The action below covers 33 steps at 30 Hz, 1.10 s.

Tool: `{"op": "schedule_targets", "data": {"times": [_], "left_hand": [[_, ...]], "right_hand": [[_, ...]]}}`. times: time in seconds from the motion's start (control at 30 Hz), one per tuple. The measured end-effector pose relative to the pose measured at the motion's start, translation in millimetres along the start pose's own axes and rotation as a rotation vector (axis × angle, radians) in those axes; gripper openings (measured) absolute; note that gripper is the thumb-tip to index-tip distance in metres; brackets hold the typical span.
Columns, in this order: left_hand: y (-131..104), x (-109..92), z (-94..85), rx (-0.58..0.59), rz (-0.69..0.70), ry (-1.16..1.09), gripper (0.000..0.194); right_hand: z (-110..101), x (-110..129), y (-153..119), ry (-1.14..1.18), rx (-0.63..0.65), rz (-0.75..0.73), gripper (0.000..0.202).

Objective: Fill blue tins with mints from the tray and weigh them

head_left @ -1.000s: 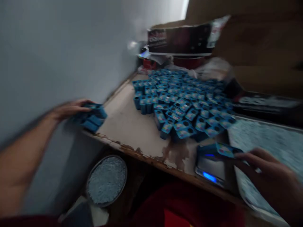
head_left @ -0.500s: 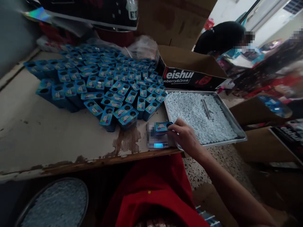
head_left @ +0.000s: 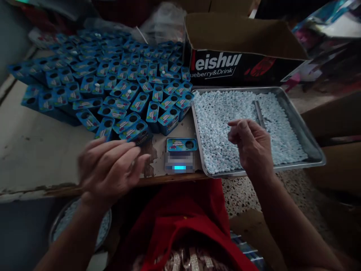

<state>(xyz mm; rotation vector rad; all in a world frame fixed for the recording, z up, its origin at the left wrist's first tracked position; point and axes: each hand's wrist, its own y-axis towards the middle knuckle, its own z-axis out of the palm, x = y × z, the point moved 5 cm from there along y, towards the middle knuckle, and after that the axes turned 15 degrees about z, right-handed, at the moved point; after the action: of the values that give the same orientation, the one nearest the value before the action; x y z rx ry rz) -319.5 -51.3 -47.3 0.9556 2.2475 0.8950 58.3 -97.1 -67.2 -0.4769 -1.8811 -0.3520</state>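
A blue candy box (head_left: 182, 145) with a round hole in its top sits on a small digital scale (head_left: 179, 162) whose display glows blue. My left hand (head_left: 111, 165), slightly blurred, hovers left of the scale by the near boxes, its fingers loosely bent and thumb apart, holding nothing visible. Over the metal tray (head_left: 310, 160) of pale blue candies (head_left: 220, 124), my right hand (head_left: 251, 145) has its fingers curled and thumb pressed to them; whatever may be inside is hidden. A metal bar (head_left: 258, 113) lies on the candies beyond that hand.
Many upright blue boxes (head_left: 113, 82) crowd the left of the worn table (head_left: 42, 146). An open black carton (head_left: 245, 67) stands behind the tray. Below the table's edge is a round basin (head_left: 70, 222) of candies. A clear plastic bag (head_left: 165, 24) lies behind the boxes.
My right hand has let go of the box on the scale and moved right over the candies. My left hand has come into view. The camera has tilted down.
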Motion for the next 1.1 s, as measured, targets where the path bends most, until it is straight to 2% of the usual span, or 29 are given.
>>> {"op": "schedule_targets", "data": {"times": [0.07, 0.1, 0.17, 0.23, 0.33, 0.4, 0.47, 0.6, 0.7, 0.87, 1.0, 1.1], "left_hand": [[0, -26, 25.7, 0.021, 0.136, 0.046, 0.042], [1, -35, 39.8, 0.036, 0.118, 0.024, 0.048], [3, -41, 65.9, 0.083, -0.079, -0.113, 0.058], [2, -41, 84.1, 0.134, -0.256, -0.268, 0.062], [2, -40, 92.7, 0.178, -0.348, -0.374, 0.065], [2, -38, 91.8, 0.185, -0.36, -0.38, 0.066], [3, -38, 91.1, 0.198, -0.362, -0.375, 0.067], [5, -40, 92.6, 0.239, -0.365, -0.376, 0.066], [6, -40, 97.0, 0.265, -0.397, -0.412, 0.065], [3, -38, 110.6, 0.311, -0.482, -0.529, 0.065], [2, -41, 115.1, 0.335, -0.484, -0.562, 0.068], [2, -43, 116.2, 0.369, -0.503, -0.593, 0.063]], "right_hand": [[11, 6, 8, 0.009, 0.053, -0.032, 0.04], [16, 8, 11, -0.043, 0.089, -0.054, 0.042], [24, 11, 17, -0.276, 0.158, -0.125, 0.038], [29, 6, 19, -0.624, 0.226, -0.207, 0.03], [36, -12, 18, -1.087, 0.328, -0.264, 0.035], [40, -22, 16, -1.246, 0.377, -0.265, 0.032], [42, -29, 17, -1.299, 0.416, -0.256, 0.025], [34, -36, 27, -1.107, 0.484, -0.195, 0.019], [17, -39, 36, -0.86, 0.435, -0.102, 0.014], [-1, -39, 35, -0.601, 0.355, -0.031, 0.009], [-1, -30, 31, -0.441, 0.38, 0.049, 0.01], [10, -5, 26, -0.337, 0.43, 0.037, 0.01]]}}
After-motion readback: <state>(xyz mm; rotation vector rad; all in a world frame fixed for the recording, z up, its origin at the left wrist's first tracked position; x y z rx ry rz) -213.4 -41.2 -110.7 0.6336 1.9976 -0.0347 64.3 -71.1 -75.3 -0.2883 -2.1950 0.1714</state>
